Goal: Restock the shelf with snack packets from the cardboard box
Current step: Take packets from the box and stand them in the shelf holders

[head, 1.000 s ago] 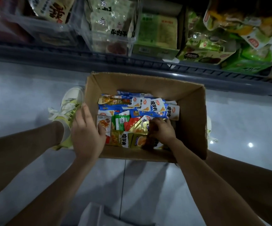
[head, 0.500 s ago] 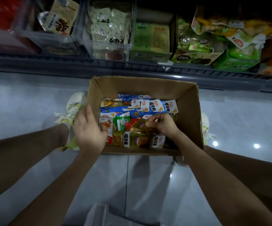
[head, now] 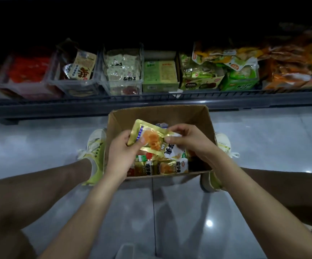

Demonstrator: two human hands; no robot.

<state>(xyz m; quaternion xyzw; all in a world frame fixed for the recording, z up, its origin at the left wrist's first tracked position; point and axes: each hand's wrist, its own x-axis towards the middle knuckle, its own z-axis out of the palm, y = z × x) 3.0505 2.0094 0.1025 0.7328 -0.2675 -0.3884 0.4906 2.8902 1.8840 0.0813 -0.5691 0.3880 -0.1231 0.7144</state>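
Gold foil shines on the snack packet, which both hands hold up over the open cardboard box, clear of the packets lying inside. The packet's printed face is turned up toward the camera. Its long axis runs on a slant, from a corner that points away to the left, toward the shelf, down to the near right.

The left hand grips the near-left edge, with the thumb laid across the face and the fingers curled beneath. The right hand pinches the opposite edge between thumb and fingertips.

Under them, more packets in gold, green and white lie flat along the box's near wall. The box stands on a grey tiled floor between two pale green shoes, just in front of the shelf, where clear bins and a green carton hold other goods.
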